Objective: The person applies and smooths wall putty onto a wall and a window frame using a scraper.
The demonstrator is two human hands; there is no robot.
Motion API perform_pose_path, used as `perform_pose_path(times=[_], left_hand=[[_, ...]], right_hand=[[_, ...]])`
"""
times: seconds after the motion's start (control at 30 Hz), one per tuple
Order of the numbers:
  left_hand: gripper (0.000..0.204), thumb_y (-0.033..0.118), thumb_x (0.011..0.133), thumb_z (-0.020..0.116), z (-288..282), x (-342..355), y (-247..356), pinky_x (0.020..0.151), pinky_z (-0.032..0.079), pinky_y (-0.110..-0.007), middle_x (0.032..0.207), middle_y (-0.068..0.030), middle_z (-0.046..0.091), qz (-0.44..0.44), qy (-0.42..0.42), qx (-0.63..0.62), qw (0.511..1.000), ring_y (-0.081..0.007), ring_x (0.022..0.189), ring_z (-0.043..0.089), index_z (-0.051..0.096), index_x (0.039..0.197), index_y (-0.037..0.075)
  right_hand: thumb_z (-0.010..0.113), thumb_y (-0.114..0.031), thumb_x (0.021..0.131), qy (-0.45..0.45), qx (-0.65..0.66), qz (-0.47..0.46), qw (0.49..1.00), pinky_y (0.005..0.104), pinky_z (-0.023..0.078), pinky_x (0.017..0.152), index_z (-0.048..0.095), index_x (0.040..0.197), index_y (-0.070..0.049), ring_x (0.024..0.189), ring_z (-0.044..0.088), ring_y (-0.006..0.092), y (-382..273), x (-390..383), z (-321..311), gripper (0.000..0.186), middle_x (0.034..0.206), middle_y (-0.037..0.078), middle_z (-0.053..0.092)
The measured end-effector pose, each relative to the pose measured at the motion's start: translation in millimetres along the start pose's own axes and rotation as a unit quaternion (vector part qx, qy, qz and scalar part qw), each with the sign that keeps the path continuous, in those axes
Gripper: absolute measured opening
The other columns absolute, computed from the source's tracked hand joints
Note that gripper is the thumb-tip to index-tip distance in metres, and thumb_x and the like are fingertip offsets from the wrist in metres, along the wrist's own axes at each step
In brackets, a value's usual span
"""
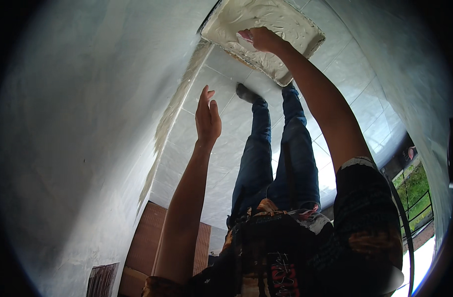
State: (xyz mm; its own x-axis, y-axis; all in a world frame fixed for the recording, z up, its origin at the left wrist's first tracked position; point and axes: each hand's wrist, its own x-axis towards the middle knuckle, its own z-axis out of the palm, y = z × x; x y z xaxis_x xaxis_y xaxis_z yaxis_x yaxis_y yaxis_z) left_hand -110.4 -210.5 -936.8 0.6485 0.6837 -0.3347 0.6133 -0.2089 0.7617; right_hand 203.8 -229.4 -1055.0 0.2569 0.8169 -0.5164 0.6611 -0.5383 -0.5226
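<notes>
A wide rectangular tray [311,45] at the top of the view holds thick off-white paste [226,22], its surface ridged and smeared. My right hand [266,39] reaches over the tray with its fingers closed round a pinkish-red handle [245,35]. The tool's working end is at the paste and cannot be made out. My left hand [207,116] is raised beside the left wall, apart from the tray, with its fingers stretched out and nothing in it.
A grey plastered wall [87,109] rises close on my left, with paste streaks along its foot. Pale tiles [211,153] cover the floor under my legs. Brown corrugated cardboard [148,225] lies at lower left. Another wall [409,69] curves along the right, near a railing [419,200].
</notes>
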Motion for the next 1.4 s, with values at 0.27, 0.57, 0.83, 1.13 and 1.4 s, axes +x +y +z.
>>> perform_pose_path(times=[0.27, 0.57, 0.83, 1.13, 1.4], left_hand=[[0.05, 0.02, 0.103, 0.037, -1.3, 3.9, 1.4, 0.105, 0.042, -0.045, 0.133, -0.0256, 0.058, -0.003, -0.004, -0.005, 1.0, -0.0387, 0.124, 0.056, 0.037, 0.149, 0.0], [0.051, 0.022, 0.104, 0.037, 2.6, -4.9, -3.2, 0.103, 0.044, -0.045, 0.133, -0.0263, 0.058, 0.003, -0.011, 0.001, 1.0, -0.04, 0.123, 0.057, 0.037, 0.149, -0.001], [0.052, 0.028, 0.106, 0.036, 3.1, -6.5, -6.4, 0.102, 0.044, -0.046, 0.132, -0.0274, 0.057, 0.009, -0.013, 0.0, 1.0, -0.0403, 0.123, 0.057, 0.036, 0.149, -0.002], [0.051, 0.024, 0.105, 0.038, 7.1, -1.9, -2.7, 0.102, 0.045, -0.046, 0.131, -0.0274, 0.058, 0.01, -0.015, 0.005, 1.0, -0.0409, 0.122, 0.057, 0.037, 0.148, -0.002], [0.051, 0.024, 0.105, 0.038, -5.9, -10.1, -1.2, 0.102, 0.044, -0.046, 0.131, -0.0272, 0.058, -0.009, -0.003, 0.012, 1.0, -0.0408, 0.122, 0.057, 0.037, 0.148, -0.002]], right_hand=[[0.065, -0.009, 0.083, -0.012, 0.008, 0.01, 1.0, 0.0441, 0.055, 0.085, 0.065, 0.111, 0.003, 0.099, 0.07, 0.0363, 12.7, 7.0, 14.1, 0.03, 0.103, 0.024, 0.071], [0.057, -0.016, 0.094, -0.153, 0.075, 0.018, 0.985, 0.0432, 0.059, 0.078, 0.062, 0.122, -0.002, 0.101, 0.07, 0.0317, 8.8, 6.9, -7.0, 0.032, 0.113, 0.02, 0.069], [0.063, -0.024, 0.095, -0.068, 0.322, 0.044, 0.943, 0.0433, 0.063, 0.079, 0.061, 0.121, -0.001, 0.101, 0.07, 0.0295, 36.7, -5.8, -8.9, 0.036, 0.112, 0.02, 0.069], [0.055, -0.02, 0.095, 0.011, 0.059, 0.004, 0.998, 0.0432, 0.052, 0.083, 0.063, 0.116, 0.0, 0.096, 0.069, 0.0331, 15.5, 19.5, 11.3, 0.03, 0.103, 0.022, 0.071], [0.056, -0.029, 0.099, -0.057, 0.116, -0.022, 0.991, 0.0417, 0.052, 0.083, 0.065, 0.118, -0.006, 0.094, 0.069, 0.0298, 6.3, 16.6, 6.2, 0.031, 0.104, 0.016, 0.071]])
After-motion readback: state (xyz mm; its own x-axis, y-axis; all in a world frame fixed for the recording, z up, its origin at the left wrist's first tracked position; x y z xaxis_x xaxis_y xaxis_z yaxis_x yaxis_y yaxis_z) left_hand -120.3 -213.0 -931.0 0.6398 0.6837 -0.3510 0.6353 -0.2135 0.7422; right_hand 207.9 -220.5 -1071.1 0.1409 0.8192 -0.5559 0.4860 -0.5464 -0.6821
